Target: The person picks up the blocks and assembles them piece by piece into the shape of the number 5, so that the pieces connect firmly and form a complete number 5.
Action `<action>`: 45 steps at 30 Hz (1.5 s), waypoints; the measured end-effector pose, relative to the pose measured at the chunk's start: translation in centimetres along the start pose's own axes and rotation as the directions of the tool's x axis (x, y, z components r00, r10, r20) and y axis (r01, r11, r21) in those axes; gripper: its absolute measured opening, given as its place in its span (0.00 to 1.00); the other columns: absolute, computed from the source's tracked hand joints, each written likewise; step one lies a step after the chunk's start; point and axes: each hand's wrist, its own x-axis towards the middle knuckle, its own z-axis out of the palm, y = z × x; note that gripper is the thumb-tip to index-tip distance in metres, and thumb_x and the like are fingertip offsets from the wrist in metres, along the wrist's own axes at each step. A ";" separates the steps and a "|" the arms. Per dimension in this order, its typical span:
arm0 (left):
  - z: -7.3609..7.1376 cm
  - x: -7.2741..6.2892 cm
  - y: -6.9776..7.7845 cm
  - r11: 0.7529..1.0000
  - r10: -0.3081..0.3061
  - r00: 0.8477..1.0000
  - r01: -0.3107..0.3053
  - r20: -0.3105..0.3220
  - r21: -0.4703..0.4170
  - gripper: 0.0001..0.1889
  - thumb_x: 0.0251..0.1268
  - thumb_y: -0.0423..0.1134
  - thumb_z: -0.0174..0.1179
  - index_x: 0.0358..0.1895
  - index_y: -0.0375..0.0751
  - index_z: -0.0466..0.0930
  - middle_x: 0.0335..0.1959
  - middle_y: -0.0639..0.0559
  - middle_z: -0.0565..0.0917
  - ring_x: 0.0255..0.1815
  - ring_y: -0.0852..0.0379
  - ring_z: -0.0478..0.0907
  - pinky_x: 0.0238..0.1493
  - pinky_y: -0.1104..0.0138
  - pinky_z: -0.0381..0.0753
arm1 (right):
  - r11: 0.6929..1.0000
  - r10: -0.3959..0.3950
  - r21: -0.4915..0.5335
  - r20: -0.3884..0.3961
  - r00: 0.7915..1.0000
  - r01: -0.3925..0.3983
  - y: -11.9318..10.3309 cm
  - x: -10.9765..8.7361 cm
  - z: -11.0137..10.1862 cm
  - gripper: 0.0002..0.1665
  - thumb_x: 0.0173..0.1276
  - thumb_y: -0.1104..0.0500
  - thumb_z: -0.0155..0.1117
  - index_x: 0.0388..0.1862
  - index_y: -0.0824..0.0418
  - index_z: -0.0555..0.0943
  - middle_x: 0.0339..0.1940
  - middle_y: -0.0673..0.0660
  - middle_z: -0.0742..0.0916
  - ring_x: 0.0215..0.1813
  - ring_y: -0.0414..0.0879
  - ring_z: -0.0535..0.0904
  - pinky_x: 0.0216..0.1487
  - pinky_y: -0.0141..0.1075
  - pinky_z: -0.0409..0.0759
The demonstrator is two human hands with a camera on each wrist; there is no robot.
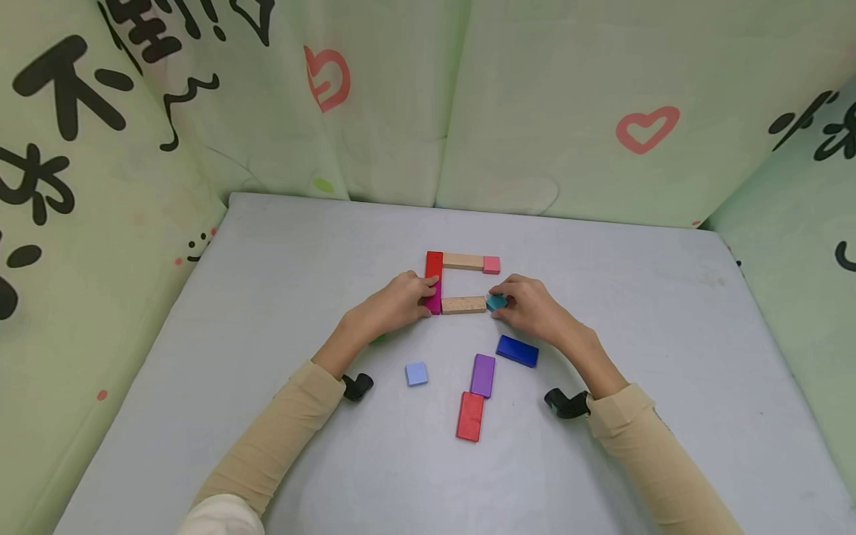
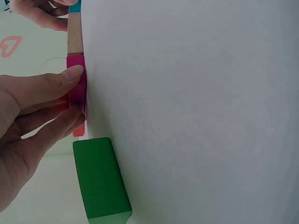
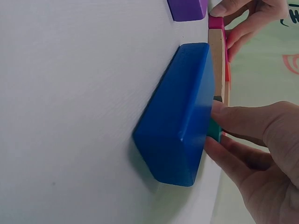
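Teal block (image 1: 496,302), probably light, rigid and slightly slick, best taken by opposite sides, is lying at the right end of an unpainted block (image 1: 464,305); the right hand (image 1: 530,309) is pinching it, the left hand (image 1: 397,300) is gripping the magenta block (image 1: 435,303)

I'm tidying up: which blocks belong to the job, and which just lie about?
Seemingly in the job:
teal block, in the right hand
magenta block, in the left hand
far red block
near wooden block
far wooden block
pink block

Lying about, perhaps for later:
near red block
purple block
dark blue block
light blue block
green block
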 end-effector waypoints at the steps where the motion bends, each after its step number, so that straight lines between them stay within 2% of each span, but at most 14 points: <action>1: 0.0 0.0 0.1 1.000 0.001 1.000 -0.001 0.001 0.000 0.25 0.68 0.34 0.69 0.66 0.32 0.78 0.75 0.43 0.71 0.62 0.45 0.75 0.56 0.65 0.83 | 1.000 0.002 0.000 0.000 1.000 -0.002 0.0 -0.1 0.0 0.21 0.64 0.66 0.75 0.54 0.74 0.84 0.49 0.67 0.87 0.42 0.54 0.80 0.46 0.44 0.85; 9: 0.0 0.3 0.3 1.000 0.005 1.000 -0.005 0.003 -0.011 0.24 0.69 0.35 0.68 0.66 0.32 0.78 0.75 0.44 0.72 0.61 0.46 0.75 0.53 0.66 0.82 | 1.000 -0.005 0.006 -0.013 1.000 0.005 0.3 -0.5 -0.3 0.21 0.63 0.66 0.76 0.54 0.73 0.84 0.48 0.67 0.87 0.42 0.53 0.80 0.45 0.44 0.84; 16: -0.1 0.2 0.1 1.000 0.002 1.000 -0.002 0.005 -0.016 0.24 0.68 0.33 0.68 0.65 0.32 0.78 0.74 0.42 0.73 0.61 0.45 0.76 0.50 0.67 0.82 | 0.999 0.020 0.037 -0.008 1.000 -0.020 0.5 -0.8 -0.8 0.27 0.63 0.66 0.76 0.60 0.71 0.82 0.48 0.65 0.86 0.47 0.56 0.83 0.49 0.48 0.85; 20: -0.2 0.2 0.0 1.000 0.024 1.000 -0.024 -0.003 -0.003 0.23 0.68 0.33 0.68 0.65 0.32 0.79 0.74 0.42 0.73 0.61 0.44 0.77 0.50 0.67 0.83 | 0.998 0.059 0.036 0.001 0.998 -0.059 0.5 -1.5 -1.3 0.26 0.65 0.65 0.74 0.61 0.70 0.81 0.51 0.65 0.86 0.49 0.57 0.83 0.51 0.49 0.85; 25: -0.2 0.2 -0.1 1.000 0.028 1.000 -0.028 0.000 0.001 0.24 0.67 0.34 0.69 0.64 0.32 0.79 0.73 0.41 0.73 0.57 0.45 0.78 0.44 0.70 0.81 | 0.999 0.024 0.041 0.019 1.000 -0.025 0.5 -3.1 -2.0 0.22 0.66 0.66 0.73 0.59 0.69 0.83 0.51 0.65 0.87 0.50 0.57 0.83 0.52 0.50 0.85; 28: -0.2 0.2 0.0 1.000 0.029 1.000 -0.029 0.003 0.007 0.23 0.68 0.34 0.69 0.64 0.32 0.79 0.73 0.41 0.73 0.57 0.45 0.78 0.44 0.70 0.81 | 0.997 -0.002 0.078 0.059 0.998 -0.002 0.6 -4.1 -2.2 0.22 0.65 0.66 0.73 0.58 0.68 0.84 0.52 0.63 0.88 0.51 0.56 0.84 0.53 0.51 0.85; 33: -0.4 0.0 0.1 1.000 0.014 1.000 -0.014 0.005 0.012 0.24 0.68 0.34 0.68 0.65 0.32 0.79 0.74 0.41 0.73 0.62 0.44 0.77 0.51 0.67 0.82 | 0.985 -0.028 0.173 0.134 0.991 0.004 0.9 -5.2 -2.1 0.22 0.65 0.66 0.73 0.59 0.64 0.84 0.55 0.59 0.88 0.53 0.54 0.82 0.55 0.49 0.85; 38: -0.3 0.0 0.1 1.000 0.004 1.000 -0.004 0.009 0.004 0.24 0.68 0.34 0.68 0.66 0.32 0.78 0.74 0.42 0.73 0.61 0.44 0.76 0.50 0.67 0.83 | 0.966 -0.058 0.257 0.186 0.981 0.009 1.3 -5.7 -2.3 0.24 0.64 0.68 0.72 0.61 0.61 0.83 0.57 0.56 0.87 0.53 0.51 0.82 0.57 0.49 0.84; 45: -0.2 0.2 0.0 1.000 0.016 1.000 -0.016 0.009 0.015 0.24 0.67 0.34 0.69 0.65 0.33 0.79 0.73 0.41 0.73 0.59 0.45 0.78 0.47 0.69 0.82 | 0.946 -0.070 0.322 0.332 0.941 -0.043 1.9 -6.1 -2.5 0.32 0.66 0.70 0.66 0.69 0.56 0.79 0.66 0.57 0.83 0.60 0.53 0.79 0.60 0.48 0.83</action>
